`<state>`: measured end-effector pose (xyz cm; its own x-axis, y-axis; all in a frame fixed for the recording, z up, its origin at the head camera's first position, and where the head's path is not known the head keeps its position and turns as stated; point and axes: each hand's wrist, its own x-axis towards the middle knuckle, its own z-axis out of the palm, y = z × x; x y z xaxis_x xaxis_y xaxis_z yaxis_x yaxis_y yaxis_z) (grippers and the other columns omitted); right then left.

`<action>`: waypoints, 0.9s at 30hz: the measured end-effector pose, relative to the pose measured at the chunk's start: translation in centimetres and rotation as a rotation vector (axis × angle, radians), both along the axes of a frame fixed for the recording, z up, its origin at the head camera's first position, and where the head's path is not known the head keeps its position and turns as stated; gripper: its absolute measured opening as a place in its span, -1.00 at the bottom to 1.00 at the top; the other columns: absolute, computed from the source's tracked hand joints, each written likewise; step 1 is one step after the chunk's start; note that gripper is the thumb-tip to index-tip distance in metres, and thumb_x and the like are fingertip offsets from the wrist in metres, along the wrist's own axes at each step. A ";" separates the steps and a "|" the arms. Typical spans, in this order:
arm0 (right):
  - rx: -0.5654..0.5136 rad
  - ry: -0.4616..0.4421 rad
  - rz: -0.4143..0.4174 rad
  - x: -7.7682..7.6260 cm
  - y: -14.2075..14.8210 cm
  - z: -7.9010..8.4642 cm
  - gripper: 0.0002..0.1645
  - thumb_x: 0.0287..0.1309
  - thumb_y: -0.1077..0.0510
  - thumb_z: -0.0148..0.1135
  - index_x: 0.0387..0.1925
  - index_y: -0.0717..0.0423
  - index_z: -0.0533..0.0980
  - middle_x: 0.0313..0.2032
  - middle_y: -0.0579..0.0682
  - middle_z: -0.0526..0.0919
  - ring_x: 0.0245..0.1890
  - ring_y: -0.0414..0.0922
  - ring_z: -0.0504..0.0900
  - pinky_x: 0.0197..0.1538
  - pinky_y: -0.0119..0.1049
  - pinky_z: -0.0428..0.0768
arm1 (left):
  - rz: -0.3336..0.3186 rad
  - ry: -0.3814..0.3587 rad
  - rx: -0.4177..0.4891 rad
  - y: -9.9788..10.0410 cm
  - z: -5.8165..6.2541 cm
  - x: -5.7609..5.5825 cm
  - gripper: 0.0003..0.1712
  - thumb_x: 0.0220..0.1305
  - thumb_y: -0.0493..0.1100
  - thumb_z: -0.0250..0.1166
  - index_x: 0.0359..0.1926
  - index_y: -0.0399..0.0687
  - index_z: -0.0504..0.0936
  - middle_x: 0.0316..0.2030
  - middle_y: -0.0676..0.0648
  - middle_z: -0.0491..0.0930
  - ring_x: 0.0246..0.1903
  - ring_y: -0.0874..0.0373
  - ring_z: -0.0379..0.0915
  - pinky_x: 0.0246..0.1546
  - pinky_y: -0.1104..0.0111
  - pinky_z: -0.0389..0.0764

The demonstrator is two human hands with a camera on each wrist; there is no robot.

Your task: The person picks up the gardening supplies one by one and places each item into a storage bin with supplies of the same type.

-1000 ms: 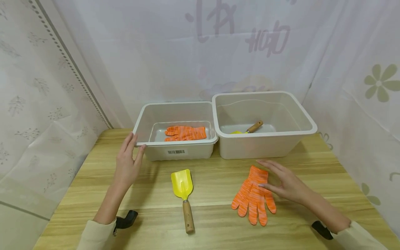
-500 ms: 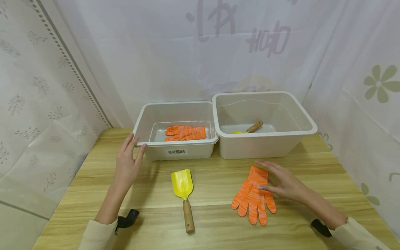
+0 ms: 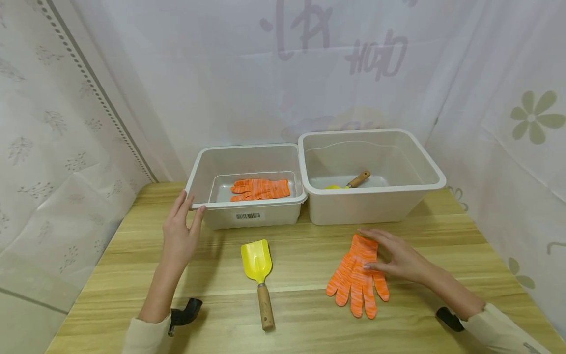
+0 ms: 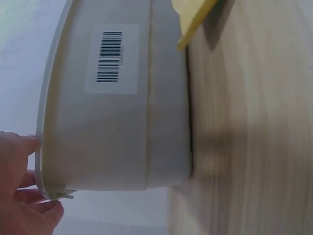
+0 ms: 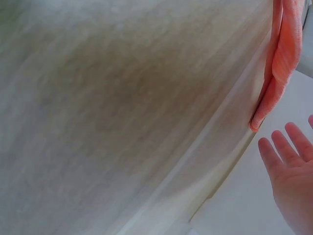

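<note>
My left hand [image 3: 180, 233] touches the front left corner of the shallower grey bin [image 3: 249, 215], fingers extended along its rim. In the left wrist view the fingertips [image 4: 29, 144] lie at that bin's rim, near the barcode label [image 4: 111, 58]. An orange knitted glove [image 3: 360, 275] lies flat on the table, fingers toward me. Over its cuff side hovers my right hand [image 3: 398, 255], fingers stretched out and holding nothing; the right wrist view shows the hand [image 5: 293, 171] apart from the glove [image 5: 283, 54]. Between the hands lies a yellow shovel [image 3: 257, 263] with a wooden handle.
Another orange glove [image 3: 261, 189] lies inside the left bin. In the deeper right bin [image 3: 358, 209] rests a second wooden-handled yellow tool [image 3: 359, 179], partly hidden by the front wall. Both bins stand side by side at the back of the wooden table [image 3: 212, 314], before a cloth backdrop [image 3: 221, 73].
The head view has shifted slightly. Both hands stay nearly where they were, and the gloves, shovel and bins have not moved on the table.
</note>
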<state>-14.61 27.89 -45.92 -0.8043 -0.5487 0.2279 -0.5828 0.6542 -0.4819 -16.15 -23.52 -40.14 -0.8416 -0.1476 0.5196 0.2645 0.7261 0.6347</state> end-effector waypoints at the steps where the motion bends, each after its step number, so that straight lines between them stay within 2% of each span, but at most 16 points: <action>1: 0.001 -0.008 -0.003 0.0 0.0 0.0 -0.05 0.15 -0.01 0.61 0.49 0.15 0.41 0.39 0.27 0.56 0.34 0.37 0.55 0.25 0.46 0.58 | 0.002 -0.008 0.004 0.0 0.0 0.0 -0.43 0.51 -0.27 0.30 0.40 -0.52 0.45 0.49 -0.53 0.30 0.45 -0.56 0.27 0.43 -0.37 0.37; 7: 0.009 -0.026 -0.029 0.0 -0.4 0.0 -0.11 0.22 -0.02 0.55 0.48 0.18 0.41 0.38 0.30 0.56 0.32 0.38 0.56 0.25 0.44 0.59 | 0.004 -0.047 0.026 0.0 0.2 0.2 -0.38 0.53 -0.23 0.28 0.45 -0.49 0.40 0.53 -0.50 0.26 0.51 -0.52 0.21 0.49 -0.36 0.31; 13: -0.010 0.059 -0.051 0.5 -0.7 0.0 -0.19 0.23 0.15 0.52 0.45 0.25 0.42 0.32 0.30 0.59 0.26 0.35 0.62 0.20 0.38 0.65 | -0.016 -0.017 0.025 -0.1 0.2 0.2 -0.40 0.50 -0.28 0.31 0.43 -0.47 0.43 0.52 -0.50 0.28 0.49 -0.53 0.23 0.46 -0.38 0.33; 17: -0.023 0.100 -0.064 0.8 -0.7 -0.2 -0.20 0.22 0.18 0.52 0.44 0.26 0.43 0.31 0.28 0.60 0.25 0.32 0.63 0.21 0.35 0.66 | -0.024 -0.006 0.023 -0.2 0.1 0.3 -0.41 0.48 -0.30 0.31 0.42 -0.47 0.44 0.50 -0.51 0.30 0.47 -0.54 0.25 0.43 -0.39 0.34; 27: -0.037 0.040 -0.093 1.3 -0.8 -0.5 -0.18 0.26 0.16 0.50 0.47 0.25 0.39 0.37 0.37 0.52 0.32 0.43 0.54 0.26 0.47 0.57 | -0.002 -0.006 0.068 -0.4 -0.2 0.0 -0.39 0.50 -0.26 0.31 0.44 -0.47 0.42 0.53 -0.48 0.27 0.49 -0.50 0.25 0.46 -0.36 0.35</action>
